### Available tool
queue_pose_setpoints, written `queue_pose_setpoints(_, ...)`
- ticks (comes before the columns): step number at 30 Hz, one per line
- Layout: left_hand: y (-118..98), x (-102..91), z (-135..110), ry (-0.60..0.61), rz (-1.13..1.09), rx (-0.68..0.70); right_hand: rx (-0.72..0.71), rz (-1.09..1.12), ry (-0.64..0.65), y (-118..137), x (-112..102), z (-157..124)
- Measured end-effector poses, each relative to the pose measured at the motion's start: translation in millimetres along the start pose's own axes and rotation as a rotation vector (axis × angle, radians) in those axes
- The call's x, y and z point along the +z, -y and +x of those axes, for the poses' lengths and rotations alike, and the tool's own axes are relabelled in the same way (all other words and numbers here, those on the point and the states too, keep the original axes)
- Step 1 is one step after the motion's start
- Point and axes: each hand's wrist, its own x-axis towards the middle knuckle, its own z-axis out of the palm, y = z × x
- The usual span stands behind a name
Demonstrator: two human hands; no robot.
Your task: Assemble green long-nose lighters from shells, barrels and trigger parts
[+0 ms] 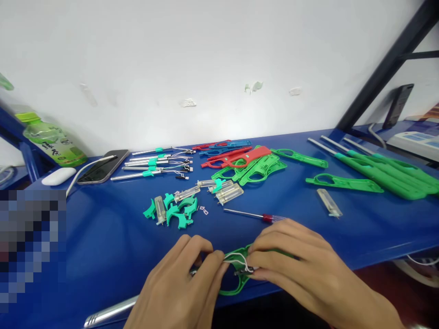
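Both hands work close together at the table's front edge over a green lighter casing half (231,290) with a trigger loop. My left hand (181,283) is closed around the lighter's metal tube (109,313), which sticks out to the lower left; the fingers hide most of its grip. Two white wires (240,257) run from the left fingertips to a small black igniter (244,272). My right hand (305,265) pinches the igniter end above the casing, its palm covering the casing's right part. A screwdriver (267,218) lies just beyond my right hand.
Clear fuel tanks (229,193) and teal trigger pieces (181,220) lie mid-table. Behind are wired metal tubes (147,173) and red casings (236,157). Green lighters (387,173) lie right. A phone (103,167) and a bottle (55,141) are at left, before a white wall.
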Motion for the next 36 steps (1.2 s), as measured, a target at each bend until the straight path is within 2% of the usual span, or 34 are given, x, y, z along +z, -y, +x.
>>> queue_pose_setpoints(7,3,6.7,-15,0.044,0.196,0.123,0.01,0.007,-0.012,0,2,0)
queue_pose_setpoints(14,-1,4.7,-7,-0.033,0.238,0.173,-0.036,-0.01,0.007,-1,-4,4)
queue_pose_setpoints(21,-5,-1.3,-1,-0.072,0.246,0.162,-0.007,-0.007,-0.026,1,-1,3)
queue_pose_setpoints(27,-6,5.0,1,-0.017,0.245,0.13,-0.007,0.001,-0.022,1,1,1)
queue_pose_setpoints(33,-9,4.9,5,-0.041,0.172,0.055,-0.004,-0.006,-0.027,1,0,1)
queue_pose_setpoints(36,-7,4.8,4,-0.015,0.167,0.079,-0.006,-0.005,-0.014,1,0,1)
